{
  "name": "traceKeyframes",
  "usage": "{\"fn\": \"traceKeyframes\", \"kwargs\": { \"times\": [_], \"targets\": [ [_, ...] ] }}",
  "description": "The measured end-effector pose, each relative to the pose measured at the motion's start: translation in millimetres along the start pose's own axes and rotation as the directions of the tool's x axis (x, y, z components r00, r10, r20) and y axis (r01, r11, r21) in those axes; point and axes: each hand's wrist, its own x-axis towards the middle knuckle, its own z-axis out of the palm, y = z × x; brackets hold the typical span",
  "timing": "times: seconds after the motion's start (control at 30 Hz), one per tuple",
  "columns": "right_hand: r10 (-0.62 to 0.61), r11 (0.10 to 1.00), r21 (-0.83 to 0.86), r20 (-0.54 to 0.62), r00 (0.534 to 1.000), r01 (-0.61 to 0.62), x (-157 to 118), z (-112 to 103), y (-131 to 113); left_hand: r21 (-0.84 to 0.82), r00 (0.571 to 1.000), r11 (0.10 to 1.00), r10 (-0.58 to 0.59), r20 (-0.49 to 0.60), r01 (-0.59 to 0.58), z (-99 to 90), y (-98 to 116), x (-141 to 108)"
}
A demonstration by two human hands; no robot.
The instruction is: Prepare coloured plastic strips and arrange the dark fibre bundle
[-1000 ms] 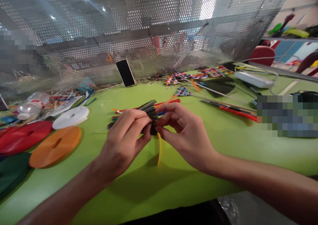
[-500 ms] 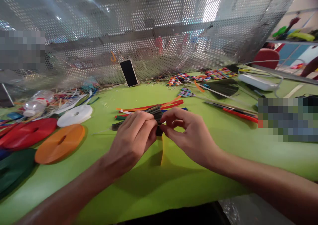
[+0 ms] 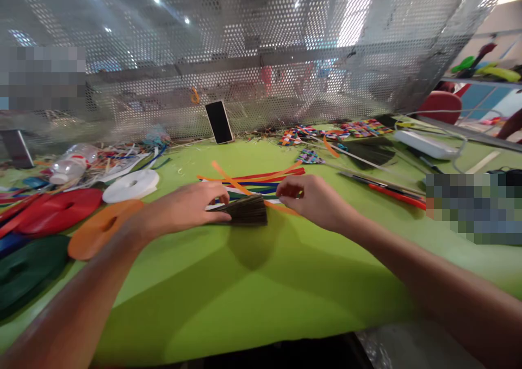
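My left hand [image 3: 196,206] grips a flat fan-shaped bundle of dark stiff fibres [image 3: 249,211] between thumb and fingers, its spread end pointing right just above the green table [image 3: 261,304]. My right hand [image 3: 314,201] is curled to the right of the bundle, thumb and fingertips close together; whether they pinch anything is hard to make out. Behind the bundle lies a row of flat coloured strips [image 3: 261,177], red, blue, green and white. An orange strip [image 3: 227,178] slants across them and passes behind the bundle.
Rolls of flat strip lie at left: white [image 3: 131,186], red [image 3: 67,208], orange [image 3: 98,233], dark green [image 3: 32,271]. A phone [image 3: 219,122] leans against the perforated metal screen [image 3: 244,48]. Woven pieces [image 3: 310,156], red-handled tools [image 3: 397,196] and a white power strip [image 3: 426,144] are at right.
My hands have moved apart, the left going left with the bundle, now turned with its spread end rightward. The orange strip that hung below now lies slanted across the coloured strips.
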Motion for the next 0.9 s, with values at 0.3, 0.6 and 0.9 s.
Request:
{"fn": "traceKeyframes", "kwargs": {
  "times": [0.3, 0.6, 0.9],
  "targets": [
    [-0.003, 0.907, -0.413, 0.185, 0.983, 0.081, 0.6, 5.3, 9.0, -0.157, 1.000, 0.987, 0.023, 0.009, -0.021, 19.6, 5.3, 4.0],
    [-0.045, 0.820, -0.554, 0.186, 0.981, 0.143, 5.2, -2.9, 14.0, -0.427, 0.952, 0.904, 0.140, 0.272, -0.011, -0.6, 10.9, -1.6],
    [-0.186, 0.969, 0.126, -0.186, 0.965, 0.211, 4.6, -5.7, -1.8, -0.755, 0.970, 0.648, 0.105, 0.221, 0.102, 11.3, 22.5, 3.8]
  ]
}}
